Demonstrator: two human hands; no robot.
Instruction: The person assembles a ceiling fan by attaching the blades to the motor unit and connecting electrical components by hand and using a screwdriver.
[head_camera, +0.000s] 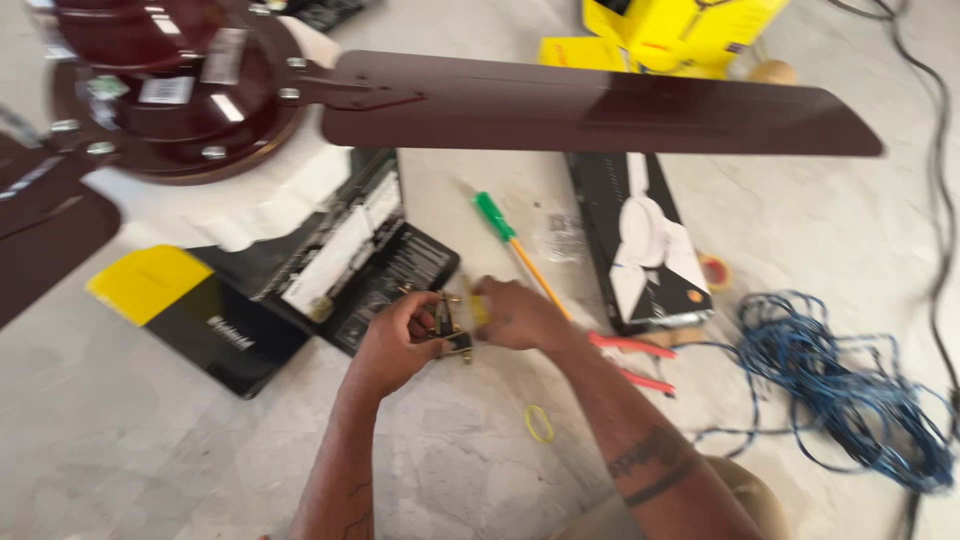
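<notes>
Both my hands meet low in the middle of the head view, over a pale stone floor. My left hand (395, 342) pinches a small dark metal part with brass-coloured bits (447, 328). My right hand (520, 315) grips the same part from the other side, with something yellow at the fingertips. The picture is blurred, so the part's exact shape is unclear. A dark brown ceiling fan lies above the hands: its motor housing (170, 85) at the top left, one long blade (600, 115) reaching right.
An opened black fan carton (330, 260) with a yellow flap lies left of the hands, another black box (640, 240) to the right. A green-handled screwdriver (515, 245), red-handled pliers (635, 362), a yellow rubber band (538, 423), a blue wire coil (850, 385) and yellow boxes (670, 35) surround them.
</notes>
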